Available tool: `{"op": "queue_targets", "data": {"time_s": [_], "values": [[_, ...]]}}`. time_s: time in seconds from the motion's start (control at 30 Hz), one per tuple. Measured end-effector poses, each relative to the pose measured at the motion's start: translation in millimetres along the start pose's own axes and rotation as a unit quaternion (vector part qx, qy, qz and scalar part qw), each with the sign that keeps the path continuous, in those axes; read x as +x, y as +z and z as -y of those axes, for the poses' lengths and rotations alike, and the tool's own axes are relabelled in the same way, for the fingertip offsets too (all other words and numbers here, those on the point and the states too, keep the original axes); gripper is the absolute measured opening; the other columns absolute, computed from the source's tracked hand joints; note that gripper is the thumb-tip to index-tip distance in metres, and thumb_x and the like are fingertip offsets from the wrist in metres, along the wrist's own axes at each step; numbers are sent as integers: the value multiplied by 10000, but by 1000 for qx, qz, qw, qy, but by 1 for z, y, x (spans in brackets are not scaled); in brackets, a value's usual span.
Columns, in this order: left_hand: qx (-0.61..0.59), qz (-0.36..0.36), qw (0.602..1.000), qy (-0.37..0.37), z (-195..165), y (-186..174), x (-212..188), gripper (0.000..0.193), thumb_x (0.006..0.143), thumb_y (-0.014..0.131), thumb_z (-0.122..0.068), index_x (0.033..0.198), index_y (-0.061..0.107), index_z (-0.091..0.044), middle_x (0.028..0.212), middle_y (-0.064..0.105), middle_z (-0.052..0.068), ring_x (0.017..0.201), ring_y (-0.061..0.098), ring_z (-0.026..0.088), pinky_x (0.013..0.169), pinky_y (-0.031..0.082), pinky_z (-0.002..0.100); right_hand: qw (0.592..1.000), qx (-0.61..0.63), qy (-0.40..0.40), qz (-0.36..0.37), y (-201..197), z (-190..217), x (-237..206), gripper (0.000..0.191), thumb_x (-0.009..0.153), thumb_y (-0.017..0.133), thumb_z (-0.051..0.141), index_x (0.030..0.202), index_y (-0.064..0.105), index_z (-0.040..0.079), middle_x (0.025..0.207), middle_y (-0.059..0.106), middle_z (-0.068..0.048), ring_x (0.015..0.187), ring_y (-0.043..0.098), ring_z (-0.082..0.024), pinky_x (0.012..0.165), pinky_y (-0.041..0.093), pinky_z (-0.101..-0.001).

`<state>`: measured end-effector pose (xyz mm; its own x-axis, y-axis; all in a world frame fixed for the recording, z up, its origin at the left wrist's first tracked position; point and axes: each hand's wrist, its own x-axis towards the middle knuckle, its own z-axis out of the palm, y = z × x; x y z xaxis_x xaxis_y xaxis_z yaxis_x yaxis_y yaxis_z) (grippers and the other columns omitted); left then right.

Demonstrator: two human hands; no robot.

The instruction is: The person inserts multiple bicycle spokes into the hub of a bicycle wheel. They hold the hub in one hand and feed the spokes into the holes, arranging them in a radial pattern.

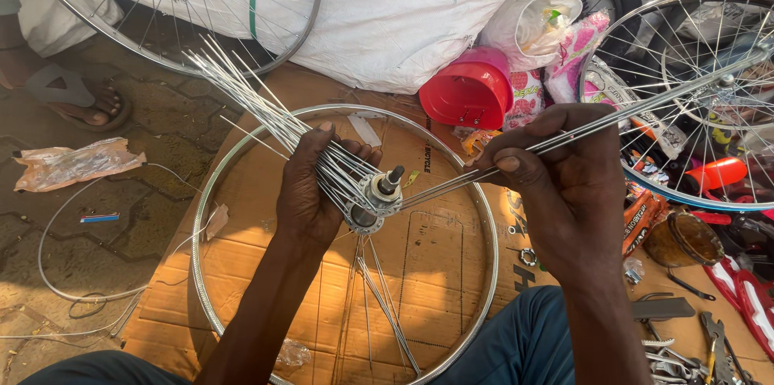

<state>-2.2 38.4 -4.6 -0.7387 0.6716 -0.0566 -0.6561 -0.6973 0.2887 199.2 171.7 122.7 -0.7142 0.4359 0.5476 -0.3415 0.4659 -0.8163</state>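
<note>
Your left hand (pixel 310 191) clasps the silver wheel hub (pixel 375 199) and fanned thin steel spokes (pixel 266 107); your right hand (pixel 556 167) pinches a spoke bundle (pixel 613 120), its long axis slanting up-right from the hub, above the round chrome rim (pixel 201 224).

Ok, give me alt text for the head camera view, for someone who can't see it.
Two bare hands thread spokes into a wheel hub: the left hand grips a fanned bundle of spokes, and the right hand holds a second bunch of spokes pointing at the hub. A bare metal rim lies beneath on cardboard.
</note>
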Motion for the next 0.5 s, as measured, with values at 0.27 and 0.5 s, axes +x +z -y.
{"op": "queue_targets", "data": {"time_s": [0.27, 0.5], "values": [[40, -18, 999, -4, 0, 2, -4, 150, 887, 756, -165, 916, 633, -84, 810, 691, 103, 816, 752, 223, 912, 658, 480, 1000, -9, 1, 30, 1, -3, 2, 308, 1032, 567, -126, 1241, 414, 39, 1060, 697, -158, 1028, 727, -196, 906, 657, -349], [59, -12, 998, -30, 2, 6, -5, 183, 885, 762, -186, 923, 629, -66, 800, 691, 117, 779, 742, 244, 877, 656, 470, 997, -26, 24, 67, 3, 4, 13, 287, 1015, 570, -101, 1242, 446, 23, 1046, 673, -141, 1006, 731, -202, 886, 668, -354]]}}
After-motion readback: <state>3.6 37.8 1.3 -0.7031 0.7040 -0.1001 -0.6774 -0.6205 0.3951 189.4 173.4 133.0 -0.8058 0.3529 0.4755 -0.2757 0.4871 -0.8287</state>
